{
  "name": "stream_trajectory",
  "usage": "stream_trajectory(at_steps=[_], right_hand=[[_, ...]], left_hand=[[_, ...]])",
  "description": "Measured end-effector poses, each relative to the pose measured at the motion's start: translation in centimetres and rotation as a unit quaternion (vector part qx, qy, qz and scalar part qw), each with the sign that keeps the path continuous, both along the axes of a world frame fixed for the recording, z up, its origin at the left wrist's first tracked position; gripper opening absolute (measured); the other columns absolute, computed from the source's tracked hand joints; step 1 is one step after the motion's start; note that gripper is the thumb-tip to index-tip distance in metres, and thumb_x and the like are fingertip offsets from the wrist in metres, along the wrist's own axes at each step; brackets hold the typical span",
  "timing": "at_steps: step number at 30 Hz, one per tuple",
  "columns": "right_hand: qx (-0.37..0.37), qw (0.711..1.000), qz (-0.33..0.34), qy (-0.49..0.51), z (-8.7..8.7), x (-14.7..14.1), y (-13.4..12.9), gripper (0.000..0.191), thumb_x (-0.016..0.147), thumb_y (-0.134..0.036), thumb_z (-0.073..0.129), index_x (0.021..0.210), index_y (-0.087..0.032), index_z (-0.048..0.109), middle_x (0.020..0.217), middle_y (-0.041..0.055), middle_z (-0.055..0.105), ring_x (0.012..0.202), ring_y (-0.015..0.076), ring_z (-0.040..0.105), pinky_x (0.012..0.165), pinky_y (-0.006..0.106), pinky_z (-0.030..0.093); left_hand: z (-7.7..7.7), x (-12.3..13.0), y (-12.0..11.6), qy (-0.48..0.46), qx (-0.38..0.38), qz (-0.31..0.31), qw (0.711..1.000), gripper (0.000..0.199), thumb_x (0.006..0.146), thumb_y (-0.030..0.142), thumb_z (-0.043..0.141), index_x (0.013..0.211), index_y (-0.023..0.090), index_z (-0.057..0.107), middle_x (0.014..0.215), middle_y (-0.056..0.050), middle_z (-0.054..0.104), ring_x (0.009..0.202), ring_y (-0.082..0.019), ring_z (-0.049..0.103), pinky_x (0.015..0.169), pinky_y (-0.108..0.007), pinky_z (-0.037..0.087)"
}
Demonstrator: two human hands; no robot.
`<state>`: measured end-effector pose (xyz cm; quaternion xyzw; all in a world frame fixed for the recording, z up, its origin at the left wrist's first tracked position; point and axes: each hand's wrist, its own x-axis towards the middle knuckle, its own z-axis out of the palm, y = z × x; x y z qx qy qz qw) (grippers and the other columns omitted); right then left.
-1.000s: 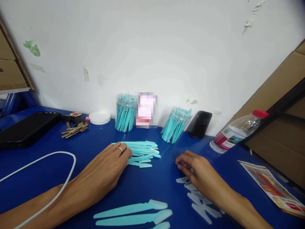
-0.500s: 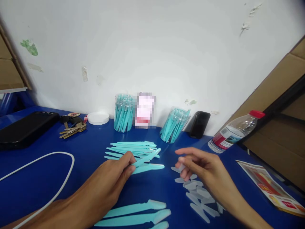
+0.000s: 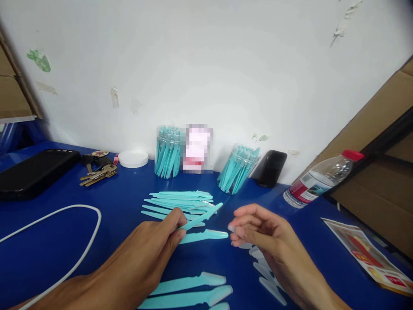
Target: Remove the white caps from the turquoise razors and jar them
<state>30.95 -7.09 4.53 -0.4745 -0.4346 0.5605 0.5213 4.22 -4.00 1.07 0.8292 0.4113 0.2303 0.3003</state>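
Between the thumb and fingers of my left hand (image 3: 161,245) are two turquoise eyebrow razors (image 3: 204,235), fanned apart and pointing right. The lower one has its metal blade edge bare. My right hand (image 3: 264,237) pinches a small translucent blade cover (image 3: 231,229), right beside that razor's tip; whether they touch I cannot tell. Under the right hand lie several loose blade covers (image 3: 271,289), partly hidden. A row of turquoise razors (image 3: 177,200) rests behind my left hand. Nearer me lie other razors (image 3: 190,297) with covers over their blades.
Two clear jars packed with razors, one upright (image 3: 167,153) and one tilted (image 3: 237,170), stand by the wall. Around them are a phone (image 3: 272,168), a water bottle (image 3: 322,178), a white lid (image 3: 133,158), keys (image 3: 100,172), a black power bank (image 3: 35,172), a white cable (image 3: 74,206) and a packet (image 3: 368,252).
My right hand has moved left from above the loose covers to the razor tips, with a cover in its fingers. The held razors have shifted slightly right.
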Motion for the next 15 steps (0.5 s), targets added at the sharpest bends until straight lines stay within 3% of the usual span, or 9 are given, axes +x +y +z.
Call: stream_trajectory(at_steps=[15], right_hand=[[-0.001,1.0,0.009,-0.017,-0.41,-0.52,-0.13,0.033,0.068,-0.035,0.104,0.082,-0.019,0.079,0.073,0.003,0.078,0.066,0.0158,0.073,0.066,0.026,0.06]], left_hand=[[0.01,0.14,0.25,-0.015,0.06,-0.019,0.998,0.024,0.114,0.037,0.026,0.1,0.029,0.043,0.067,0.009,0.048,0.052,-0.017,0.044,0.052,-0.031,0.029]])
